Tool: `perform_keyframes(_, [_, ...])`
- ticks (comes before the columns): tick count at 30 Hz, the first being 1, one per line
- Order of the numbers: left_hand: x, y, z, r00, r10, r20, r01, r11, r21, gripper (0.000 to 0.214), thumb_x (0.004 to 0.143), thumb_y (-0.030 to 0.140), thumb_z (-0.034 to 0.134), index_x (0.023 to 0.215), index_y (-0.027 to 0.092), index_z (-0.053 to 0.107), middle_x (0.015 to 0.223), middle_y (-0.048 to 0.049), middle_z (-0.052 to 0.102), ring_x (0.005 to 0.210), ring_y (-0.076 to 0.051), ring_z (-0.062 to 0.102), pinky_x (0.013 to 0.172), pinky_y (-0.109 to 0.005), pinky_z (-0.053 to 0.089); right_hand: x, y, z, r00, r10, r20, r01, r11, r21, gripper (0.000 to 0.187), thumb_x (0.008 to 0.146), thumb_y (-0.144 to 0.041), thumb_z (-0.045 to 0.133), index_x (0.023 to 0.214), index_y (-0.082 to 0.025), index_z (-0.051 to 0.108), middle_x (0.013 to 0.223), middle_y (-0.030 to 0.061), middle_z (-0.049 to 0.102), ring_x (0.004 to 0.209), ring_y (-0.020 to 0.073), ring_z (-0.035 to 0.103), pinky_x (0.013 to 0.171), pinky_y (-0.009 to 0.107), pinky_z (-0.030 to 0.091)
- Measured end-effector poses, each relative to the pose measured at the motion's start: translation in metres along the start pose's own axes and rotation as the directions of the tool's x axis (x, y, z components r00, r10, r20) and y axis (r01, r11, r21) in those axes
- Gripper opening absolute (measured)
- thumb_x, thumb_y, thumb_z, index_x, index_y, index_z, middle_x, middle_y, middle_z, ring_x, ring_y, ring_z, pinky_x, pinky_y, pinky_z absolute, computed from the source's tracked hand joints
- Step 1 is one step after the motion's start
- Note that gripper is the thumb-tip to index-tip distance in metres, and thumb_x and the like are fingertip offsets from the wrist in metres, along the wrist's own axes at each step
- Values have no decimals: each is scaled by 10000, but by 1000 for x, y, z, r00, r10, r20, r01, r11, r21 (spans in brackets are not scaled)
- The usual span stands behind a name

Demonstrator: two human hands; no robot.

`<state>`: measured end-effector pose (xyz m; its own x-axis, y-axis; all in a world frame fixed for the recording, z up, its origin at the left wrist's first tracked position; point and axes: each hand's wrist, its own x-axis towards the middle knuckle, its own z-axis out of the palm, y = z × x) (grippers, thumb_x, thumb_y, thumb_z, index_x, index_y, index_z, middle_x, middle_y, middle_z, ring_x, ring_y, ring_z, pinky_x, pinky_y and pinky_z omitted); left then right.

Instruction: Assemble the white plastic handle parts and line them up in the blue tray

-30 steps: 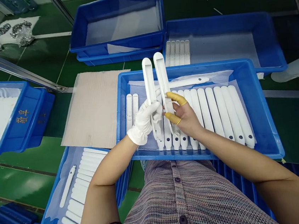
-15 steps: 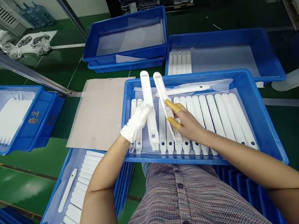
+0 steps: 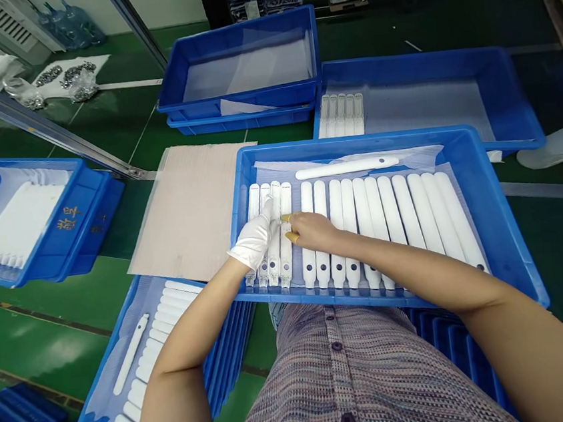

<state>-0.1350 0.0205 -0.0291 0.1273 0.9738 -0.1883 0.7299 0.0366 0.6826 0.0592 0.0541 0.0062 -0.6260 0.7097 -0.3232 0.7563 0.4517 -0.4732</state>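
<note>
Long white moulded plastic pieces lie side by side in a row inside a blue plastic tray, on a clear plastic liner. My left hand, in a white glove, rests across the leftmost pieces. My right hand, with yellow finger cots on two fingers, has its fingertips against a narrow piece in that left group. Parts of those pieces are hidden under both hands. Another white piece lies crosswise above the row.
A brown cardboard sheet lies left of the tray. A blue tray of white pieces sits at lower left, and another tray holds several pieces at upper right. A lined blue tray stands straight ahead.
The two white pieces held upright earlier now lie flat in the row. Both hands have come down onto the left group, and the view has shifted slightly.
</note>
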Motion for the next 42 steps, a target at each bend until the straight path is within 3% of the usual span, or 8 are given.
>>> perform_keyframes(6, [1, 2, 1, 1000, -20, 6, 18, 973, 228, 716, 958, 493, 552, 1588, 184, 406, 1055, -113, 775, 1026, -333, 742, 921, -431, 559, 35, 57, -23, 905, 171, -390, -156, 985, 71, 399, 1034, -286, 473, 1326, -124, 692, 1360, 166, 653, 1274, 315, 579, 1103, 414, 438])
perform_keyframes(13, [5, 12, -2, 998, 19, -57, -1, 958, 288, 624, 961, 628, 528, 1339, 141, 630, 1124, -162, 764, 1116, -347, 722, 992, -452, 555, 50, 68, -27, 916, 176, -361, -168, 984, 53, 459, 1079, -396, 394, 1227, -117, 726, 1324, 191, 660, 1276, 362, 535, 1101, 462, 396])
perform_keyframes(18, [13, 36, -3, 938, 190, -290, -234, 964, -124, 632, 962, 589, 568, 1456, 196, 522, 1489, -147, 584, 1413, -299, 549, 1249, -494, 377, 55, 63, -45, 942, 177, -286, -156, 983, 94, 581, 1120, -435, 227, 1144, -134, 724, 1172, 161, 719, 1223, 305, 588, 1002, 385, 452])
perform_keyframes(22, [28, 56, 6, 987, 51, -153, -128, 829, -545, 580, 950, 455, 599, 1454, 181, 510, 1533, -146, 564, 1446, -289, 527, 1255, -483, 374, 49, 60, -40, 944, 150, -293, -152, 988, 17, 545, 1109, -458, 313, 1230, -113, 718, 1294, 191, 673, 1269, 319, 555, 1070, 410, 406])
perform_keyframes(31, [45, 55, 22, 982, -42, -185, -109, 678, -727, 678, 893, 382, 670, 1497, 161, 456, 1628, -164, 455, 1534, -283, 412, 1293, -440, 306, 47, 45, -46, 913, 240, -331, -233, 971, 62, 575, 1115, -423, 285, 1260, -73, 718, 1327, 220, 639, 1263, 363, 551, 1098, 457, 392])
perform_keyframes(36, [27, 66, 35, 989, 82, 123, 71, 466, -882, 608, 860, 440, 744, 1381, 168, 589, 1456, -157, 638, 1385, -360, 584, 1194, -543, 461, 22, 24, -64, 877, 30, -480, 68, 980, 185, 546, 1120, -464, 279, 1335, -160, 679, 1388, 135, 604, 1350, 315, 499, 1179, 477, 358])
perform_keyframes(39, [19, 82, 23, 978, 103, 181, 132, 366, -921, 483, 859, 421, 753, 1241, 135, 676, 1290, -165, 729, 1265, -360, 674, 1149, -544, 519, -2, 27, -61, 858, 60, -510, 197, 879, 435, 490, 1120, -409, 274, 1536, -247, 475, 1547, 85, 494, 1448, 264, 443, 1196, 495, 369])
perform_keyframes(42, [21, 98, -6, 993, 113, 25, -15, 339, -941, 396, 906, 398, 720, 1222, 165, 676, 1267, -126, 732, 1296, -335, 659, 1164, -502, 523, -29, 34, -46, 951, 53, -304, 213, 597, 773, 551, 1035, -348, 486, 1566, -236, 391, 1588, 111, 464, 1434, 268, 486, 1156, 503, 447])
